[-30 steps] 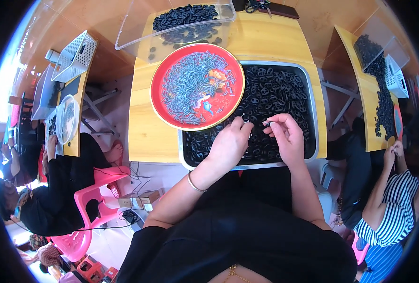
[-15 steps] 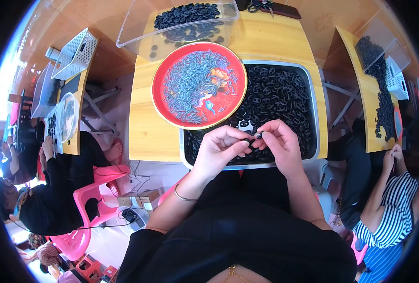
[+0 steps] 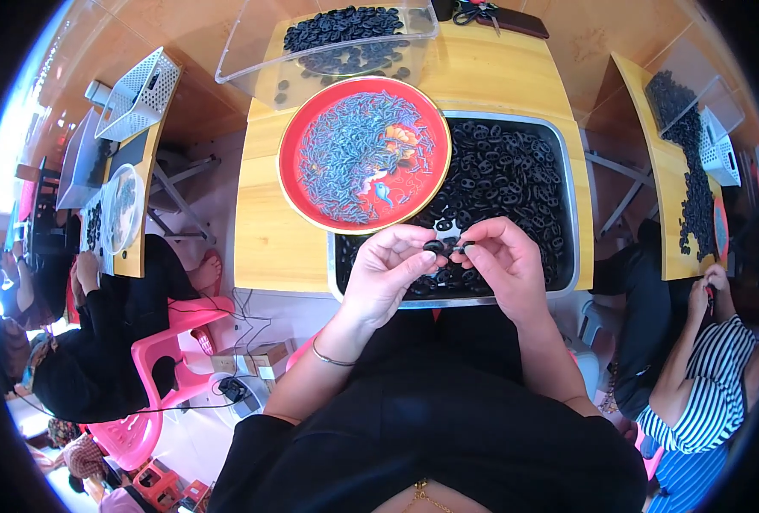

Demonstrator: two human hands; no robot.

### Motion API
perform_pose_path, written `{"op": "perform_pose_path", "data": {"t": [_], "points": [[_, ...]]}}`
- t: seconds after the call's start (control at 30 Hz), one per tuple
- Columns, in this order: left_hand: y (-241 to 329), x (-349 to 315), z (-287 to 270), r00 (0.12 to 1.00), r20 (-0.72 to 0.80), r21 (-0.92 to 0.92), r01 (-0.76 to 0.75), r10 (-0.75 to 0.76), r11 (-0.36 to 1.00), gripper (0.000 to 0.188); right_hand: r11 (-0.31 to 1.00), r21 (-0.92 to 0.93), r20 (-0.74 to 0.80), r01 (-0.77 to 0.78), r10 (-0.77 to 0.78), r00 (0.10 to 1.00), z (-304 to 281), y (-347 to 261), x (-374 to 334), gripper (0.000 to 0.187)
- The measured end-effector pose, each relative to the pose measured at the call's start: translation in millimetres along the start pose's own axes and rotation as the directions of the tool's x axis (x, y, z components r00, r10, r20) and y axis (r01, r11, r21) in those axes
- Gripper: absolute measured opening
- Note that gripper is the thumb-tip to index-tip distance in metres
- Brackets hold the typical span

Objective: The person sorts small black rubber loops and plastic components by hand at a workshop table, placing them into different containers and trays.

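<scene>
Over the near part of a metal tray (image 3: pixel 569 214), my left hand (image 3: pixel 394 267) pinches a small round black plastic part (image 3: pixel 433 246) between thumb and fingers. Close beside it, my right hand (image 3: pixel 508 265) pinches another small black part (image 3: pixel 467 246), mostly covered by the fingertips. The two parts almost meet; whether they touch is hard to see. Under my hands, the tray is full of black two-holed oval parts (image 3: pixel 503 171). A round red tray (image 3: pixel 291 175) overlaps its left corner, holding many thin blue-grey pieces (image 3: pixel 337 154), too small to name surely.
A clear plastic bin (image 3: pixel 234 64) with black parts (image 3: pixel 341 27) stands at the table's far side. Beyond it lie scissors (image 3: pixel 473 12) and a dark flat case (image 3: pixel 520 22). Other people work at side tables; one wears a striped sleeve (image 3: pixel 711 389). A pink chair (image 3: pixel 153 368) stands left.
My left hand has shifted slightly left and up, and its black part now shows more clearly. My right hand has turned a little, with its part nearer the left one.
</scene>
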State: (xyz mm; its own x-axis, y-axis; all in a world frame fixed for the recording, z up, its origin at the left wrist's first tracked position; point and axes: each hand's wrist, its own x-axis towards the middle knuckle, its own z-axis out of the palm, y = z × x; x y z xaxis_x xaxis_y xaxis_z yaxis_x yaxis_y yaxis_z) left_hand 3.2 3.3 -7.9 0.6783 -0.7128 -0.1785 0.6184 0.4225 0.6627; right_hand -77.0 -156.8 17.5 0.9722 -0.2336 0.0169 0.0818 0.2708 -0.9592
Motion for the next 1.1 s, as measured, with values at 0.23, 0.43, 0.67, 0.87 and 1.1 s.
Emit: {"op": "perform_pose_path", "data": {"t": [0.23, 0.43, 0.67, 0.87, 1.1], "points": [[0, -1, -1, 0.995, 0.060, 0.160, -0.089, 0.080, 0.983, 0.021, 0.999, -0.037, -0.035, -0.007, 0.006, 0.999, 6, -3, -2, 0.014], [1, -2, 4, 0.992, 0.037, 0.160, -0.125, 0.120, 0.979, 0.023, 0.990, -0.129, -0.040, 0.054, -0.060, 0.997, 10, 3, 0, 0.015], [-3, -1, -2, 0.979, 0.061, 0.179, -0.203, 0.195, 0.963, 0.021, 0.965, -0.255, -0.058, 0.057, -0.074, 0.996, 10, 6, 1, 0.015], [-2, -3, -1, 0.974, 0.053, 0.233, -0.226, 0.219, 0.946, 0.025, 0.913, -0.390, -0.064, 0.120, -0.157, 0.985, 11, 8, 2, 0.014], [0, -4, 0, 0.970, 0.067, 0.205, -0.243, 0.234, 0.948, 0.027, 0.922, -0.372, -0.085, 0.108, -0.149, 0.985, 11, 10, 1, 0.014]]}}
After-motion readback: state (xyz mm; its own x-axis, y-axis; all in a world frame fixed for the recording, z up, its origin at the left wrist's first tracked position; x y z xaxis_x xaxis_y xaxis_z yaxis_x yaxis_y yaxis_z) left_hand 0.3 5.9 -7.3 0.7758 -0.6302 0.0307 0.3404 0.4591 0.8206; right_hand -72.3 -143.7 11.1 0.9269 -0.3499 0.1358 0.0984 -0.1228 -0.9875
